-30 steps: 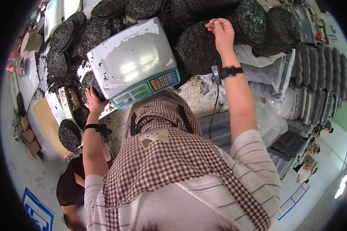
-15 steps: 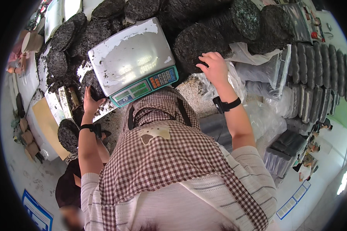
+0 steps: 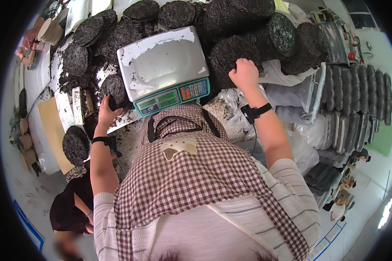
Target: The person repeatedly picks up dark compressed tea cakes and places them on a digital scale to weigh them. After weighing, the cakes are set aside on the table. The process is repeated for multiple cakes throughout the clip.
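My left hand (image 3: 108, 114) rests at the near edge of a small round cake of dark dried seaweed (image 3: 113, 88), thumb and fingers spread. My right hand (image 3: 245, 75) is closed, its fingers curled against the near right side of a large round dried seaweed stack (image 3: 231, 55); whatever is between those fingers is hidden. Between my hands stands a digital scale with a green-blue front (image 3: 174, 96). Its steel pan (image 3: 163, 63) bears no seaweed, only patches of worn white film and a few dark specks.
More dark seaweed cakes (image 3: 177, 15) line the far side. Clear plastic bags (image 3: 289, 93) lie at right, beside stacked long packs of dark discs (image 3: 357, 89). A tan board (image 3: 54, 130) lies at left. Another person in black (image 3: 69, 209) is at lower left.
My right hand's fingers have curled in from a spread pose beside the large seaweed stack. The whole view has shifted slightly; my left hand keeps its place by the small seaweed cake.
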Action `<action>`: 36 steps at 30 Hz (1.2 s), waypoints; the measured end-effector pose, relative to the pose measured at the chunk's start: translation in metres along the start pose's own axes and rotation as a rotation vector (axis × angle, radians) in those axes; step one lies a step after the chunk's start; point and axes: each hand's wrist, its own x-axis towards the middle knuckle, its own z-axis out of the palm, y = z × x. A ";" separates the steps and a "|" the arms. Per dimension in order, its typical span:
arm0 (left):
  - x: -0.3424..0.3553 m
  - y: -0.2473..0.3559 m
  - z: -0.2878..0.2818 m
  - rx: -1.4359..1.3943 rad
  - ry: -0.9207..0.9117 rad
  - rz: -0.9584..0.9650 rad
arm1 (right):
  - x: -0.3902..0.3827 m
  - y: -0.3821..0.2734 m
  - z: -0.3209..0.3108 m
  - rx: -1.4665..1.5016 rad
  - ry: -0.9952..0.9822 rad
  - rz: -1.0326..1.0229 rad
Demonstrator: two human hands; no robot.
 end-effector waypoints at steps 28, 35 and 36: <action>0.160 0.501 0.068 -0.309 -0.181 0.465 | -0.064 0.018 -0.003 0.500 0.367 0.101; 0.166 0.500 0.072 -0.359 0.188 0.641 | -0.062 0.021 -0.013 0.564 0.384 0.085; 0.169 0.497 0.066 -0.446 0.251 0.540 | -0.062 0.023 -0.017 0.565 0.393 0.096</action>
